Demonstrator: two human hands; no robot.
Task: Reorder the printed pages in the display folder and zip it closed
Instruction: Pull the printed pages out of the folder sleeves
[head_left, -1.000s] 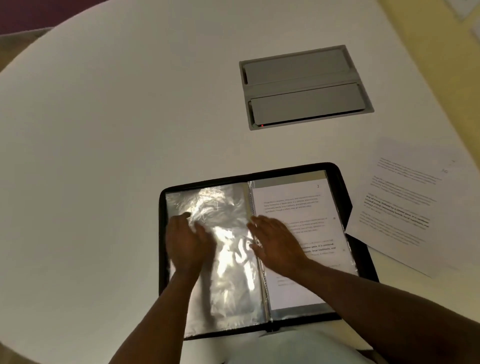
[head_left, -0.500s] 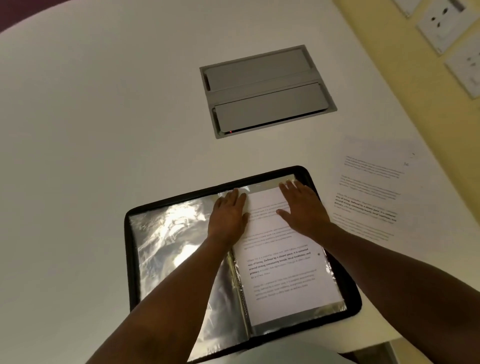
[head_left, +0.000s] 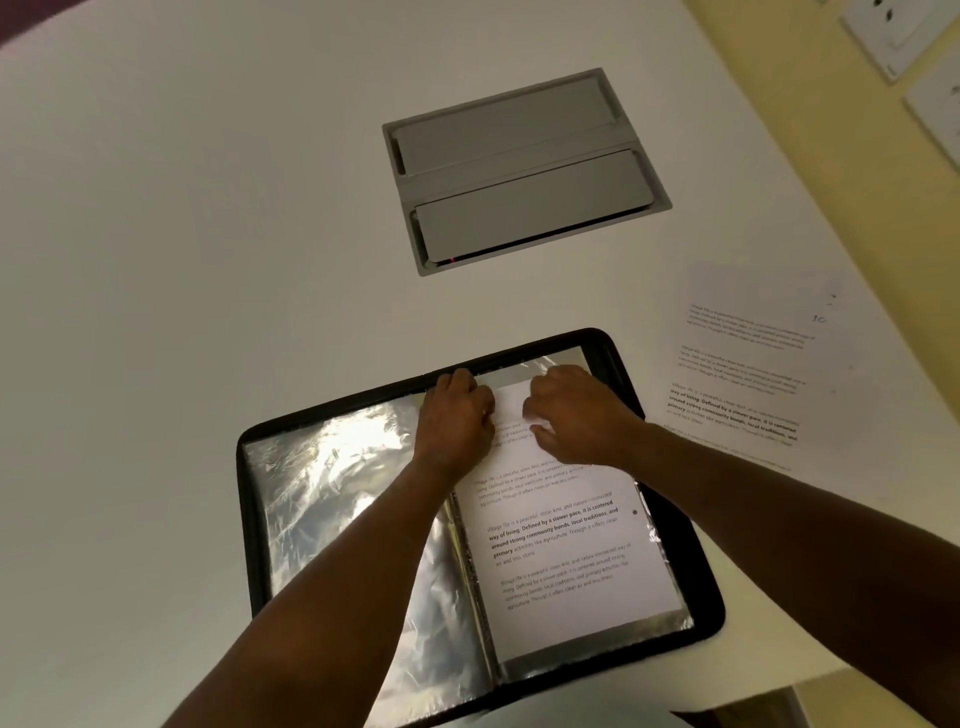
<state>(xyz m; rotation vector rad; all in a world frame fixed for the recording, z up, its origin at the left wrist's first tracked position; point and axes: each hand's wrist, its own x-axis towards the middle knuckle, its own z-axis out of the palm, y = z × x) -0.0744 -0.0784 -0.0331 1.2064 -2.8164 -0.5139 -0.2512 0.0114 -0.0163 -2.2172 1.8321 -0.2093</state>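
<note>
A black zip display folder (head_left: 670, 631) lies open on the white table in front of me. Its left side shows an empty shiny plastic sleeve (head_left: 332, 493). On the right side a printed page (head_left: 566, 551) sits in a sleeve. My left hand (head_left: 454, 415) and my right hand (head_left: 571, 410) are both at the top edge of that page, fingers curled at the sleeve's opening. Whether they pinch the paper or the plastic is unclear. A loose printed page (head_left: 748, 364) lies on the table to the right of the folder.
A grey cable hatch (head_left: 524, 171) with two lids is set into the table beyond the folder. White wall sockets (head_left: 904, 36) sit on the yellow wall at the far right. The table edge runs close by on the right.
Both hands moved from the middle of the folder up to the top edge of the right-hand page and curled their fingers there. The view shifted.
</note>
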